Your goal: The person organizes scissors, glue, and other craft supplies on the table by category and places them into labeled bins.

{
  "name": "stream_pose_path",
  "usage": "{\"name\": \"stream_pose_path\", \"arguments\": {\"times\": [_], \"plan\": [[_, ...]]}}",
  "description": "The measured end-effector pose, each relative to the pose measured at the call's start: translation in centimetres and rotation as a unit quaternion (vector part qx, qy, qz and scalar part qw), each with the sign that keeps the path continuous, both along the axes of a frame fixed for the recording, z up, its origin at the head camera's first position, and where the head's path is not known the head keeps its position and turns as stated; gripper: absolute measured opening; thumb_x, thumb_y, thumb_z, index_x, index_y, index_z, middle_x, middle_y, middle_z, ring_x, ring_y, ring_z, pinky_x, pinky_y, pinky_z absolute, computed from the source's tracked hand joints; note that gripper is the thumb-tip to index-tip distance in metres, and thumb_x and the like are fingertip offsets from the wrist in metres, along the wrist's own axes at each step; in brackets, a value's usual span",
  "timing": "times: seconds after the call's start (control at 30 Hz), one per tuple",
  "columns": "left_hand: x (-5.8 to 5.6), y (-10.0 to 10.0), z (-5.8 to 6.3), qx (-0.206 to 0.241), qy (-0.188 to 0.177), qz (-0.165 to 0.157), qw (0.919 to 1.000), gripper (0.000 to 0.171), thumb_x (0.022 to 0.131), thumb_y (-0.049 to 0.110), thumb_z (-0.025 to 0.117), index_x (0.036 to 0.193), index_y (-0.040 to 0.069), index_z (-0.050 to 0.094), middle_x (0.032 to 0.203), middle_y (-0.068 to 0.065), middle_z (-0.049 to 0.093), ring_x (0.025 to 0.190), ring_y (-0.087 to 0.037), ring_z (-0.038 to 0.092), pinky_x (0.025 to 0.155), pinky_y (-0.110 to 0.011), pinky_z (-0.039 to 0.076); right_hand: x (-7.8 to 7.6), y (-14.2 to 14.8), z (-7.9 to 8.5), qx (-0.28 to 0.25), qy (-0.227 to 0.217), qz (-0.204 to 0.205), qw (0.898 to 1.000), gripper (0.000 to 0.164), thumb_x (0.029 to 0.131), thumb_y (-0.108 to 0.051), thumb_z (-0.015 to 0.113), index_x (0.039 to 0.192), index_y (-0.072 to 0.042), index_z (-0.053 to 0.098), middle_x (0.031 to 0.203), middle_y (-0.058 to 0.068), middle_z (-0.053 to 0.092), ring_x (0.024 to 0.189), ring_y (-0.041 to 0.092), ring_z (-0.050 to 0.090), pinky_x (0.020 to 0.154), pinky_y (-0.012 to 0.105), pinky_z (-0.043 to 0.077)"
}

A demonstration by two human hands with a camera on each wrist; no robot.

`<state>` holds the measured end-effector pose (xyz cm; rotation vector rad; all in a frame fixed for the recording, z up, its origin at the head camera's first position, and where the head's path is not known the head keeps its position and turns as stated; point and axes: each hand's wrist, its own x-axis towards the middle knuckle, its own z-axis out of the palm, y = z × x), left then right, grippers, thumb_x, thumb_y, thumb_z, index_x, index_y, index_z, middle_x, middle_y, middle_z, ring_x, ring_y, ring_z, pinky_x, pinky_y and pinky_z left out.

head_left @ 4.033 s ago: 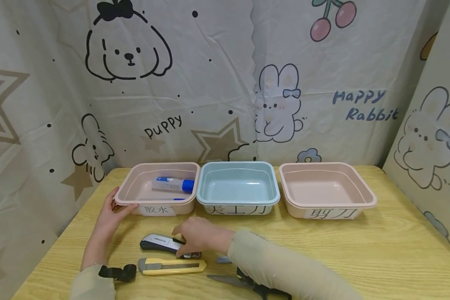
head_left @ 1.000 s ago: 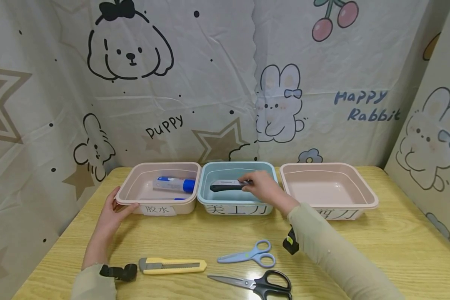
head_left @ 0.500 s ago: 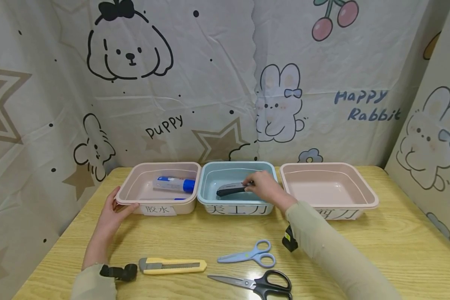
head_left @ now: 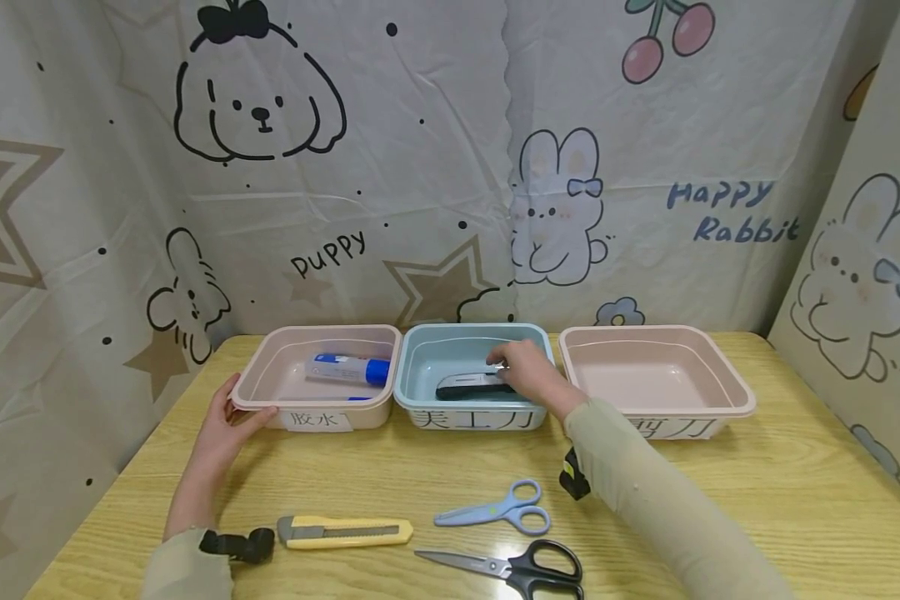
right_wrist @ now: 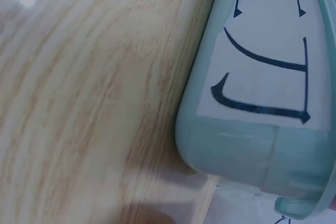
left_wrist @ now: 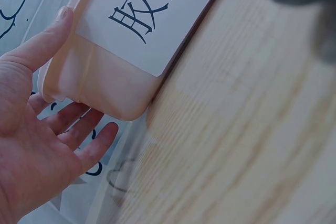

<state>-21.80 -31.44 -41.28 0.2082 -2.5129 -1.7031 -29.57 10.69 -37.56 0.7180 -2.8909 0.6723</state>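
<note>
Settling the grey cutter (head_left: 468, 387) into the blue bin (head_left: 433, 360) seemed underway, full release apparently required; right hand (head_left: 528, 371) grip couldn't be told, left hand (head_left: 225, 429) fingers lay relaxed.

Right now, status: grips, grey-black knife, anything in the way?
Left grip touching left pink bin. Right grip at grey-black knife, hold unclear. Knife inside blue bin, one end hidden. No obstruction seen.

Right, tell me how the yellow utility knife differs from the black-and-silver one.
The yellow utility knife lies on the table; the black-and-silver utility knife is inside the blue bin. The yellow one is in full view; the black-and-silver one is partly hidden by the right hand. Both lie roughly crosswise in the head view.
</note>
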Motion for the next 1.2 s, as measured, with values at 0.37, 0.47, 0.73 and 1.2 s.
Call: {"name": "stream_pose_path", "arguments": {"times": [0.37, 0.47, 0.73, 1.2], "plan": [[0.1, 0.0, 0.0, 0.004, -0.005, 0.005, 1.0000, 0.096, 0.084, 0.032, 0.064, 0.147, 0.017, -0.006, 0.152, -0.015, 0.008, 0.135, -0.036, 0.016, 0.108, -0.054, 0.018, 0.6, -0.3, 0.5, -0.019, -0.001, 0.012, 1.000, 0.016, 0.084, -0.004, 0.061, 0.098, -0.004, 0.069, 0.095, 0.007, 0.069, 0.085, 0.019, 0.064, 0.073, 0.030, 0.053], [0.1, 0.0, -0.1, 0.003, -0.008, 0.007, 0.9999, 0.096, 0.084, 0.033, 0.065, 0.147, 0.017, -0.006, 0.152, -0.015, 0.008, 0.135, -0.036, 0.016, 0.108, -0.053, 0.018, 1.0, -0.4, 0.7, -0.015, 0.005, 0.016, 1.000, 0.015, 0.084, -0.006, 0.062, 0.097, -0.005, 0.069, 0.092, 0.006, 0.069, 0.083, 0.017, 0.064, 0.071, 0.030, 0.052], [0.2, 0.0, 0.1, -0.003, -0.002, 0.005, 1.0000, 0.095, 0.084, 0.033, 0.064, 0.147, 0.016, -0.005, 0.152, -0.016, 0.008, 0.134, -0.037, 0.016, 0.107, -0.055, 0.018, 2.7, -1.5, 1.5, -0.012, 0.041, 0.030, 0.999, 0.012, 0.084, -0.010, 0.063, 0.094, -0.008, 0.070, 0.081, 0.001, 0.067, 0.072, 0.011, 0.059, 0.065, 0.026, 0.049], [0.2, 0.2, 0.0, 0.002, 0.006, -0.004, 1.0000, 0.094, 0.085, 0.032, 0.063, 0.147, 0.016, -0.006, 0.152, -0.017, 0.008, 0.133, -0.037, 0.017, 0.107, -0.055, 0.020, 7.2, -4.6, 2.4, -0.039, 0.080, 0.139, 0.986, 0.010, 0.083, -0.014, 0.065, 0.091, -0.011, 0.070, 0.082, -0.003, 0.066, 0.073, 0.008, 0.060, 0.063, 0.018, 0.047]]}}
